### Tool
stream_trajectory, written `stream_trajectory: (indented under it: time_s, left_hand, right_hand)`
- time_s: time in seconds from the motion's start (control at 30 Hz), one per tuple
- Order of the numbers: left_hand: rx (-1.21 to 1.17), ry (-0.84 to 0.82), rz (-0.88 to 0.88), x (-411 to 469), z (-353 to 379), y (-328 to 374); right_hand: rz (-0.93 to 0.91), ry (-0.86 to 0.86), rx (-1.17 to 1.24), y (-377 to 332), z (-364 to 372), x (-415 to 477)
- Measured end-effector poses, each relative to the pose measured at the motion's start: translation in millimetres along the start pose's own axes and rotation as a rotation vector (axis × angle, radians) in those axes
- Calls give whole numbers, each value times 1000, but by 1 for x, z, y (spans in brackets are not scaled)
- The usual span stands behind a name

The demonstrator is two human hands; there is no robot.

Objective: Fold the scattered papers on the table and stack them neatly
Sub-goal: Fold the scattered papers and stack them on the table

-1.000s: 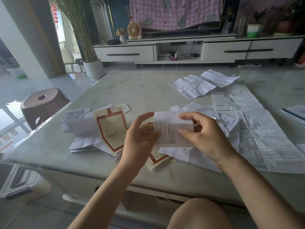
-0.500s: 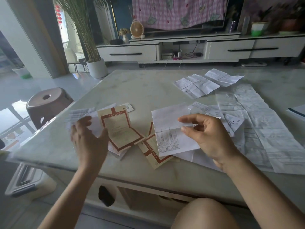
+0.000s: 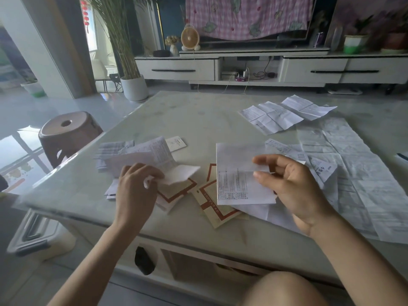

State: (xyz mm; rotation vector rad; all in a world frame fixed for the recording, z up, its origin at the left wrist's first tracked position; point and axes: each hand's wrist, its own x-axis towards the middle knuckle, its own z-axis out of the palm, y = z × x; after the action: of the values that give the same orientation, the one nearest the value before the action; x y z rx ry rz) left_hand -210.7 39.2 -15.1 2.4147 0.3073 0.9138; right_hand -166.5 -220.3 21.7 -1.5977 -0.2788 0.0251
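Observation:
My right hand [image 3: 293, 186] pinches a folded white printed sheet [image 3: 238, 180] by its right edge, just above the table [image 3: 187, 115]. My left hand [image 3: 134, 186] grips loose white papers [image 3: 154, 157] lifted off the pile at the left. Under them lie two cream booklets with red borders [image 3: 212, 202]. A big creased sheet [image 3: 353, 173] lies flat at the right, and unfolded leaflets [image 3: 284, 113] rest at the far right.
A small white card [image 3: 176, 143] lies behind the left pile. A brown stool [image 3: 66, 133] stands left of the table, a potted plant [image 3: 132, 85] behind it. My knee [image 3: 284, 290] shows at the bottom. The TV cabinet [image 3: 265, 69] runs along the back.
My left hand let go of the folded sheet, went left to the pile and now lifts papers from it. My right hand keeps the folded sheet.

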Motion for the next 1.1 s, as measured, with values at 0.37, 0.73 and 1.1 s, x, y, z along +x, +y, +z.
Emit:
stream_trajectory:
  time_s: [0.37, 0.73, 1.1]
  left_hand:
    - [-6, -302, 271, -11, -20, -37]
    - [-237, 11, 56, -18, -24, -33]
    - [-383, 264, -76, -16, -37, -17]
  right_hand:
    - [72, -340, -157, -6, 95, 33]
    - [-98, -402, -620, 4, 128, 30]
    - [41, -476, -433, -27, 123, 47]
